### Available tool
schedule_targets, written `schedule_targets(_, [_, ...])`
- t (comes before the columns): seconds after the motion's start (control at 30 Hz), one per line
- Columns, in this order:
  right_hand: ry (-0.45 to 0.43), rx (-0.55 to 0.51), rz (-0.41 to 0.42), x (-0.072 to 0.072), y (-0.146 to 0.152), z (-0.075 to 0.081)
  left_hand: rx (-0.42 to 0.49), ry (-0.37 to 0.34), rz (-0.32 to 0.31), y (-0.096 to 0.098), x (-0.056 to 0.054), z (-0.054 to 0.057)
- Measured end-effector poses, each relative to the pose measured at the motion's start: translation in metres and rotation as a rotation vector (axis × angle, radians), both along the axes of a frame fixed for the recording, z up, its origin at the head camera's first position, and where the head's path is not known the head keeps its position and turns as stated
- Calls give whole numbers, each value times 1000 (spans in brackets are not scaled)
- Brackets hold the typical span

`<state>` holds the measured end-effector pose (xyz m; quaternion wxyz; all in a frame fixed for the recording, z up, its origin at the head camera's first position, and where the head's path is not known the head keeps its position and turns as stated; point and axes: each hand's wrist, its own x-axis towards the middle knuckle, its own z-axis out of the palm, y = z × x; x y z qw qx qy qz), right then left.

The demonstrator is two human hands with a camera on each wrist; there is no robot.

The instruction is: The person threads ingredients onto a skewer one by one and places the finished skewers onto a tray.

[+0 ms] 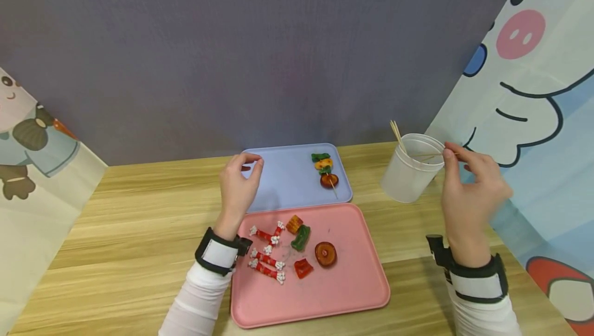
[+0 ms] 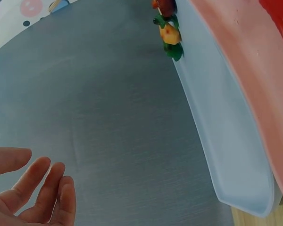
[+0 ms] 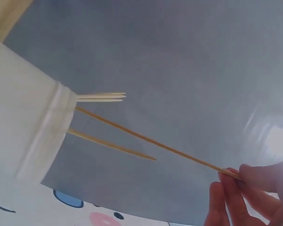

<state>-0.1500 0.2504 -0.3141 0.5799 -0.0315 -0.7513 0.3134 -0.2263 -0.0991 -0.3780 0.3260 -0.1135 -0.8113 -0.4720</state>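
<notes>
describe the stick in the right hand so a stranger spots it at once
On the right side of the table stands a white tub. Thin sticks poke out of it. The stick to pick is the only one the right hand pinches; in the right wrist view it also shows the most length outside the tub.

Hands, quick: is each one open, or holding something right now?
Left hand: open, fingers loosely curved, holding nothing.
Right hand: closed, pinching a thin stick that reaches to the white tub.
</notes>
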Motion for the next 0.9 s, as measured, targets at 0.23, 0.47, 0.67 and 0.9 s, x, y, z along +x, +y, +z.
schedule_targets(0.23, [47, -9, 7, 9, 0, 8, -11, 20, -2, 1, 1, 1])
schedule_targets(0.47, [147, -59, 47, 20, -9, 19, -23, 26, -5, 2, 1, 0])
schedule_targets(0.67, [297, -152, 141, 29, -16, 26, -25, 27, -15, 4, 1, -2])
schedule_targets(0.9, [378, -252, 271, 38, -27, 29, -46, 46, -28, 13, 1, -3])
